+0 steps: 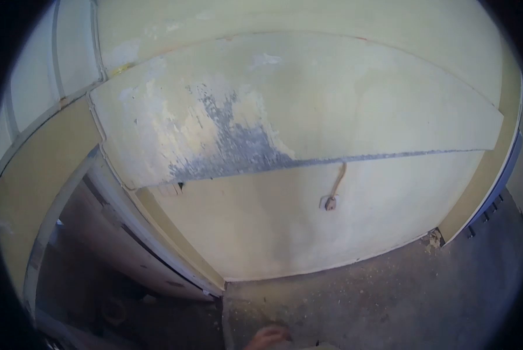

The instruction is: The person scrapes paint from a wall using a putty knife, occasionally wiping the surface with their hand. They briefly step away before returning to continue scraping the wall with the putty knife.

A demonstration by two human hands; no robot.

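At the bottom edge, slightly right of centre, part of my left hand (pixel 267 337) shows over the grey floor. Its fingers look curled together, with a small dark spot at their tips; what they hold, if anything, is too small and blurred to tell. Just right of it, a pale shape (pixel 327 346) is cut off by the frame edge and cannot be identified. My right hand is not visible. Ahead stands a wall with a protruding pale panel (pixel 378 105), which bears a rough grey patch (pixel 238 143) of exposed surface.
Below the panel, a cable (pixel 339 178) runs down to a wall fitting (pixel 330 203). An open doorway (pixel 92 256) with a dark interior is at the left. Small pale flecks lie on the floor (pixel 355 303). A blue-edged upright (pixel 500 181) stands at the right.
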